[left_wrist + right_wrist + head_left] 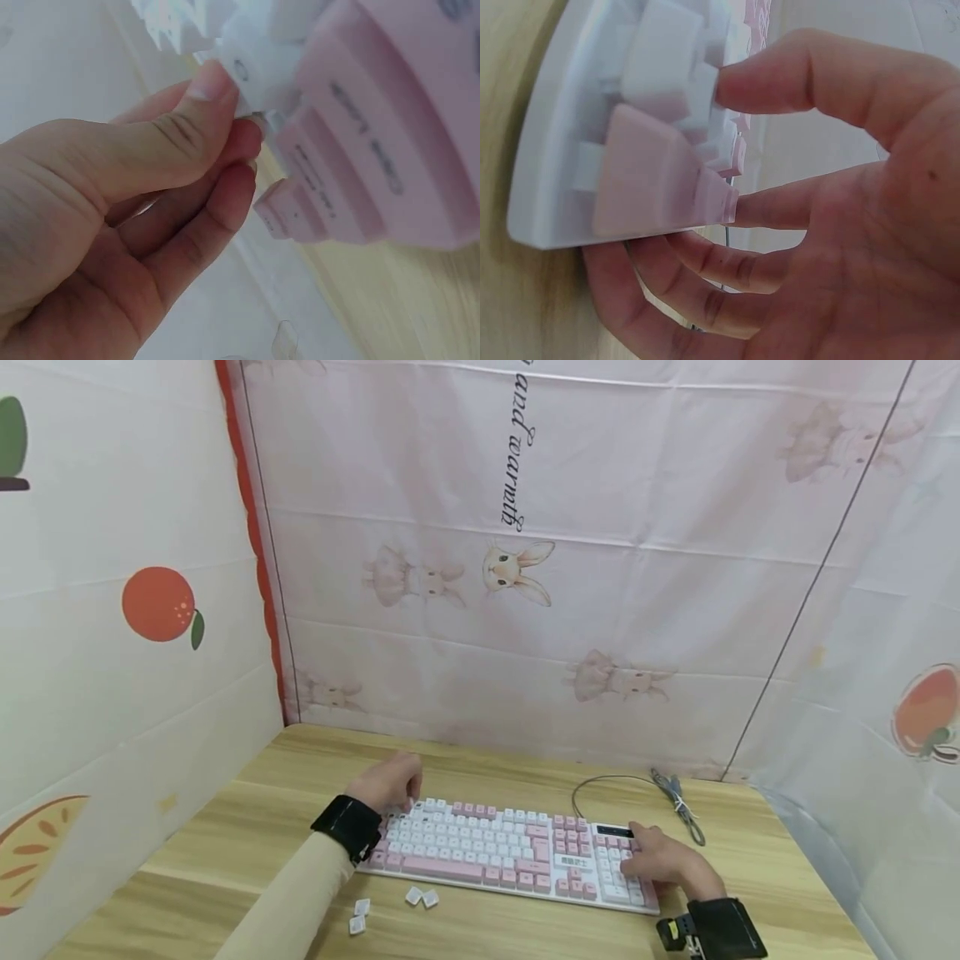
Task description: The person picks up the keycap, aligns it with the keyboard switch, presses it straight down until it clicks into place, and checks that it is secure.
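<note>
A white and pink keyboard (pixel 465 845) lies on the wooden table, its space bar side toward me. At its far left corner my left hand (pixel 390 781) pinches a white keycap (pixel 251 71) between thumb and fingertips, close above the pink Caps Lock key (pixel 367 135). My right hand (pixel 660 856) grips the keyboard's right end. In the right wrist view, its thumb (pixel 761 88) rests on the number pad keys while the other fingers curl round the side edge, their tips partly hidden beneath it.
Several loose white keycaps (pixel 413 896) lie on the table in front of the keyboard's left half. A bundled grey cable (pixel 678 806) lies behind its right end. Printed cloth walls (pixel 480 693) close off the back and sides of the table (pixel 247 827).
</note>
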Available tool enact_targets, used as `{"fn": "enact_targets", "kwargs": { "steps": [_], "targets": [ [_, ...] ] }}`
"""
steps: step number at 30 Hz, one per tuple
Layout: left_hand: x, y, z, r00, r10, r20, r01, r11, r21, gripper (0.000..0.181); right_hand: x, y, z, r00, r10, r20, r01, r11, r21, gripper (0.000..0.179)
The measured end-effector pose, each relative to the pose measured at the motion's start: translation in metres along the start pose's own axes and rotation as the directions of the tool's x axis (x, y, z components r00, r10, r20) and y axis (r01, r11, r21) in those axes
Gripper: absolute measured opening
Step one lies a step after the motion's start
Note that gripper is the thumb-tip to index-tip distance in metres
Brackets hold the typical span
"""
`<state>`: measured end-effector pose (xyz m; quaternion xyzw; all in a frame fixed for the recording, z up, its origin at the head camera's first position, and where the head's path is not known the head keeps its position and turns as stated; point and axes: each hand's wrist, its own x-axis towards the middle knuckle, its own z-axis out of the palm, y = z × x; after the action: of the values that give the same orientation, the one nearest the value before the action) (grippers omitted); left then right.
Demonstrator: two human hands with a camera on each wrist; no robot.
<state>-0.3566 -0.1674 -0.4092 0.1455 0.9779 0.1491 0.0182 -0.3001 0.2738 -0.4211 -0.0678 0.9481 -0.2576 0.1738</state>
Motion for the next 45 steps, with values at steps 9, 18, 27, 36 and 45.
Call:
{"fn": "enact_targets", "kwargs": {
  "steps": [9,18,27,36,45],
  "targets": [
    [-0.012,-0.007,-0.009,0.998,0.016,-0.064,-0.019,0.999,-0.046,0.02,0.0,-0.001,0.0,1.0,0.008,0.01,-0.008,1.0,0.017,0.085],
    [-0.034,-0.001,-0.004,0.996,0.045,-0.071,-0.055,0.988,-0.141,0.009,0.001,0.0,0.001,1.0,0.018,0.021,-0.018,1.0,0.01,0.086],
    [-0.049,0.018,-0.009,0.983,0.183,0.028,-0.171,0.956,-0.237,0.026,0.001,0.0,0.003,0.999,0.024,0.023,-0.025,1.0,0.005,0.088],
    [-0.066,0.049,-0.008,0.956,0.265,0.123,-0.22,0.93,-0.294,0.039,0.003,0.0,0.0,0.999,0.02,0.032,-0.02,1.0,0.005,0.088],
    [-0.074,0.065,0.002,0.935,0.311,0.173,-0.27,0.936,-0.224,0.025,0.002,-0.004,-0.005,0.999,0.015,0.031,-0.015,1.0,0.003,0.09]
  ]
}}
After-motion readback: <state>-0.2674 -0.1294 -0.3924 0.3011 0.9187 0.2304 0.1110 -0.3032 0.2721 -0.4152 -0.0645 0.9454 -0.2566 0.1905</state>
